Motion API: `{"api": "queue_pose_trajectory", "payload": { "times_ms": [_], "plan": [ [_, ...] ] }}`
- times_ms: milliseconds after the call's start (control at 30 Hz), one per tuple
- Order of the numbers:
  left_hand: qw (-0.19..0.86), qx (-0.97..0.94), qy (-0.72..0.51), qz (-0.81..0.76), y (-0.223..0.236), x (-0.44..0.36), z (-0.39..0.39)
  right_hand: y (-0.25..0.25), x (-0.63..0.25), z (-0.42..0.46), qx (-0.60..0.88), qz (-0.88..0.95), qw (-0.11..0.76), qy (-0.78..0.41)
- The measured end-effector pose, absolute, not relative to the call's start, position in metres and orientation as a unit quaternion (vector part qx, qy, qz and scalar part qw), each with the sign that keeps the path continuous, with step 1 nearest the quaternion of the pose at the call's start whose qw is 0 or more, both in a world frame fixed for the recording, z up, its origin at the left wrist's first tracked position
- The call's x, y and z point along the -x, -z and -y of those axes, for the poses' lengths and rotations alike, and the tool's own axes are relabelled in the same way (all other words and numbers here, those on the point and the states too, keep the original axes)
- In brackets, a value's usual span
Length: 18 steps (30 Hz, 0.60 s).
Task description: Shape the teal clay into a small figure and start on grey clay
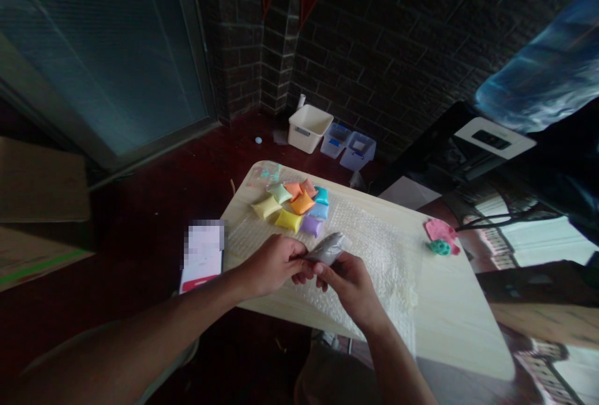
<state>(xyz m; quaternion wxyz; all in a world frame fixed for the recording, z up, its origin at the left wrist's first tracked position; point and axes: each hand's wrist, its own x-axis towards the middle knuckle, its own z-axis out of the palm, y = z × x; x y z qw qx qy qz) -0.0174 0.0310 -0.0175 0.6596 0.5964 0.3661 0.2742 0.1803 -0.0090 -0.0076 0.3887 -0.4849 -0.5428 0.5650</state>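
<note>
– Left hand (283, 261), right hand (352, 283)?
– Both grasping the grey packet (327, 248), fingers bent round it.
– Packet where?
– Over bubble wrap (381, 249) on the table (456, 311), near the purple packet (311, 225).

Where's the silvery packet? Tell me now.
In the head view, the silvery packet is just right of centre, held by the left hand and right hand, below and right of the purple packet.

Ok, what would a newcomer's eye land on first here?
Probably the colourful packets on the left part of the table. Next, the grey packet held by the left hand and right hand, above the bubble wrap. Near the table's far right corner, a pink lump and a green lump stand out.
</note>
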Motion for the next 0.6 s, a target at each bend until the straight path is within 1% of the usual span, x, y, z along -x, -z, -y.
{"api": "queue_pose_trajectory", "payload": {
  "times_ms": [267,467,600],
  "plan": [
    [0.632,-0.626,-0.29,-0.354,0.0148,0.0194,-0.0298,0.0018,-0.1799,0.0081,0.487,0.51,0.41,-0.578],
    [0.675,-0.59,-0.3,-0.325,0.0111,0.0225,-0.0347,0.0027,-0.18,0.0097,0.486,0.504,0.392,-0.597],
    [0.663,-0.602,-0.281,-0.345,0.0133,0.0218,-0.0349,0.0047,-0.1792,0.0104,0.486,0.503,0.386,-0.602]
  ]
}}
